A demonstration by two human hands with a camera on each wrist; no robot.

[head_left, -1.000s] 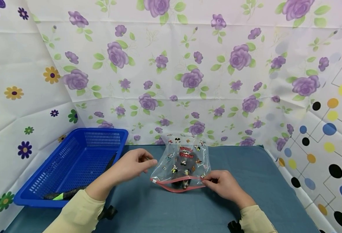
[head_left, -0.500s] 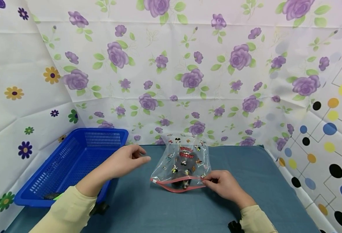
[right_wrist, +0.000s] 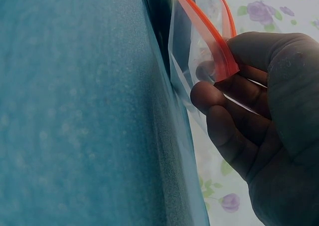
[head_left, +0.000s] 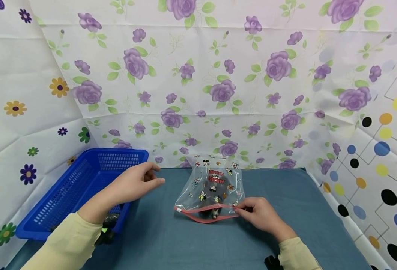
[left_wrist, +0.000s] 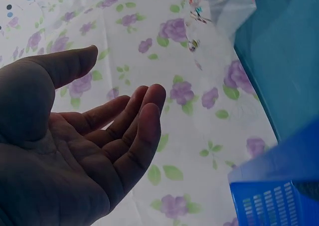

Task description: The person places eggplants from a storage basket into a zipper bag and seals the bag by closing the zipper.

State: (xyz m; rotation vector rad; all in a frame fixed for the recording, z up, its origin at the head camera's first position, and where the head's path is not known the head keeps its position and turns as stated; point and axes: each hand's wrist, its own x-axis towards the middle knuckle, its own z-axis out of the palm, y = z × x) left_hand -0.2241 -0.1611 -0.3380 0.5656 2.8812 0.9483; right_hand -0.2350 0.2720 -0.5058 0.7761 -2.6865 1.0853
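Observation:
A clear zip bag (head_left: 198, 191) printed with cartoon figures and red lettering lies on the blue cloth, its red zip edge facing me and parted. Something dark sits inside it. My right hand (head_left: 260, 213) pinches the bag's right corner between thumb and fingers; the right wrist view shows the red zip strip (right_wrist: 212, 36) ending at the fingertips. My left hand (head_left: 136, 182) is in the air by the right side of the blue basket (head_left: 58, 191), fingers loosely bent. In the left wrist view, the left palm (left_wrist: 75, 161) holds nothing.
Dark items with a bit of bright green (head_left: 104, 229) lie in the basket, partly hidden by my left forearm. Blue cloth (head_left: 185, 247) covers the table. Flowered sheets (head_left: 198, 75) hang behind and at the left, a dotted one (head_left: 384, 168) at the right.
My left hand has moved left, away from the bag and toward the basket, with its forearm now over the basket's near right side. The right hand and the bag have stayed put.

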